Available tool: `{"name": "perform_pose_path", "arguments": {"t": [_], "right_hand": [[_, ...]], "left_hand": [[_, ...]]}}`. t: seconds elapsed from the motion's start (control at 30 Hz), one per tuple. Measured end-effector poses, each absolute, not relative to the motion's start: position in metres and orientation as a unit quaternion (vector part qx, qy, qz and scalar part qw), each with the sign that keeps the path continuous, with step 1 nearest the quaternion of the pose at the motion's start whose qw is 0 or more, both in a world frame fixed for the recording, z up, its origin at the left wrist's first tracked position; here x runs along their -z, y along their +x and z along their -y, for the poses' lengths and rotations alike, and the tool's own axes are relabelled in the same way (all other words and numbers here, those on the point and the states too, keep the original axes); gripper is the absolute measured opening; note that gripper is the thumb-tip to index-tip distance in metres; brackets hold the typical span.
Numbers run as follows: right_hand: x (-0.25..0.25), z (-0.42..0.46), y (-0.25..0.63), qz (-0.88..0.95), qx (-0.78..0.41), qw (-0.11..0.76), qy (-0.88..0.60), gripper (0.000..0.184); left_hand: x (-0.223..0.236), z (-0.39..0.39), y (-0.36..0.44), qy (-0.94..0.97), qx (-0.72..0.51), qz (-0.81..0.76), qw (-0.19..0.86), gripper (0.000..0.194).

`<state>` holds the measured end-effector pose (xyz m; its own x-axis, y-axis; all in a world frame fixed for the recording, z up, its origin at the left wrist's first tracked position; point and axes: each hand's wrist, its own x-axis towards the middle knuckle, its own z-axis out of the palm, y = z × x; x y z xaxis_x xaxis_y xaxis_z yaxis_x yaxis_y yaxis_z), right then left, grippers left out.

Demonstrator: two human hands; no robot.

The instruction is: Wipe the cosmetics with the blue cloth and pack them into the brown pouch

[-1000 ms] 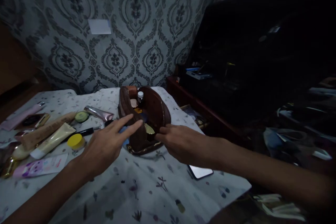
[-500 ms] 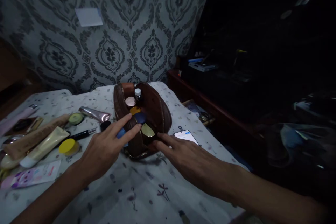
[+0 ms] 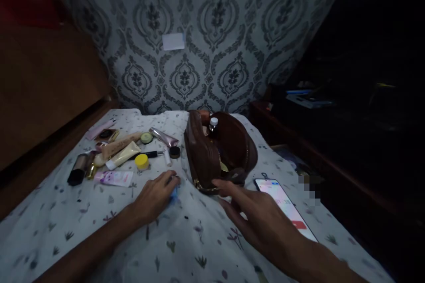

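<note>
An unzipped brown bag (image 3: 203, 159) stands on the bed, a small white-capped bottle (image 3: 214, 124) upright inside it and a pale yellow-green item (image 3: 224, 167) lower down. To the bag's left, my left hand (image 3: 156, 196) has its fingers curled around a small blue item (image 3: 174, 193), mostly hidden. My right hand (image 3: 255, 212) is at the bag's front edge, index finger and thumb apart, nothing seen between them. Beyond my left hand are a yellow-lidded jar (image 3: 141, 162), a black-lidded pot (image 3: 174, 152) and a white tube with purple print (image 3: 113, 178).
Several more cosmetics lie at the left, among them a cream tube (image 3: 123, 154), a silvery-pink tube (image 3: 164, 137) and a green-lidded pot (image 3: 146, 137). A lit phone (image 3: 282, 203) rests by my right forearm. Dark furniture (image 3: 358, 110) borders the bed on the right.
My left hand has come away from the bag's side with the blue item, toward me. My right hand has drawn back from the bag's opening to its front edge. The view has swung left.
</note>
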<state>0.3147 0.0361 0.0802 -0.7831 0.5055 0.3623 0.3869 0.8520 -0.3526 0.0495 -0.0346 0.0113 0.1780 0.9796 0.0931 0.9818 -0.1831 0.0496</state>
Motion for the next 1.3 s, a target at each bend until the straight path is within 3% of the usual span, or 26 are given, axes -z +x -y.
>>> {"name": "perform_pose_path", "arguments": {"t": [0.2,0.3,0.43,0.6,0.8,1.07,1.3], "right_hand": [[-0.059,-0.023,0.259,0.904,-0.304,0.199,-0.227,0.024],[-0.042,-0.026,0.216,0.818,-0.475,0.209,-0.248,0.023],[-0.016,-0.032,0.163,0.571,-0.720,0.260,-0.296,0.028],[0.009,-0.027,0.131,0.525,-0.728,0.317,-0.307,0.035],[0.025,-0.013,0.134,0.557,-0.705,0.341,-0.276,0.029],[0.036,-0.013,0.136,0.639,-0.654,0.308,-0.262,0.019],[0.031,-0.014,0.140,0.661,-0.637,0.291,-0.270,0.020]], "left_hand": [[-0.006,0.041,0.036,-0.748,0.103,0.656,-0.008,0.038],[-0.007,0.045,0.038,-0.746,0.147,0.650,0.022,0.033],[-0.009,0.051,0.031,-0.727,0.198,0.652,0.078,0.031],[-0.020,0.059,-0.010,-0.677,0.223,0.685,0.147,0.039],[-0.033,0.070,-0.064,-0.588,0.247,0.736,0.228,0.024],[-0.029,0.062,-0.062,-0.607,0.204,0.687,0.343,0.012],[-0.016,0.053,-0.073,-0.538,0.076,0.800,0.254,0.025]]}}
